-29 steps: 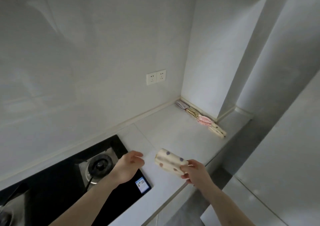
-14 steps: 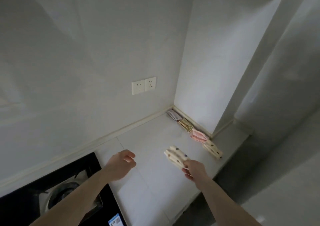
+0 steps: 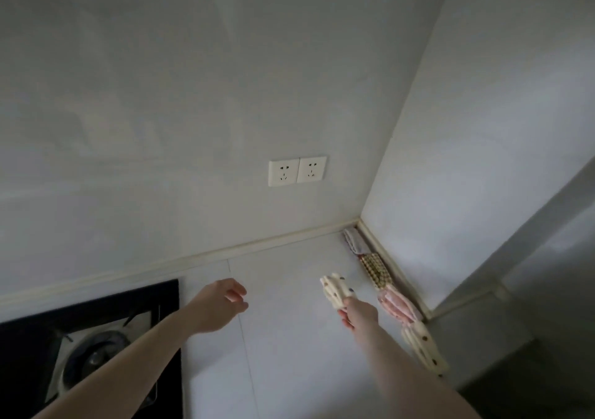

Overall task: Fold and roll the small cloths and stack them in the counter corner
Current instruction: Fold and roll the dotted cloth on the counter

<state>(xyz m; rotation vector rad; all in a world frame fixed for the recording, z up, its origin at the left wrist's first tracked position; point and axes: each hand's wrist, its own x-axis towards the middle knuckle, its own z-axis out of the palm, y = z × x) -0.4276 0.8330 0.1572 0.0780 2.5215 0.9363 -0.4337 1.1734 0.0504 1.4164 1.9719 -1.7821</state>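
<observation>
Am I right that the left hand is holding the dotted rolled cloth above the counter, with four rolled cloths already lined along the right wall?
Not quite: the head view shows the right hand gripping the dotted rolled cloth; the left hand holds nothing. The four rolled cloths do line the right wall.

The room was a plain kitchen corner in dim, greyish light. A pale back wall (image 3: pixel 161 113) met a side wall (image 3: pixel 467 161) at about one o'clock. A double white socket plate (image 3: pixel 297 171) sat on the back wall at twelve o'clock. Below, a cream upstand strip (image 3: pixel 225 253) edged the white counter (image 3: pixel 289 370). At eight o'clock lay a black glass hob (image 3: pixel 96 306) with a burner (image 3: pixel 93 354). A shadowed recess (image 3: pixel 531 370) fell away at four o'clock.
</observation>
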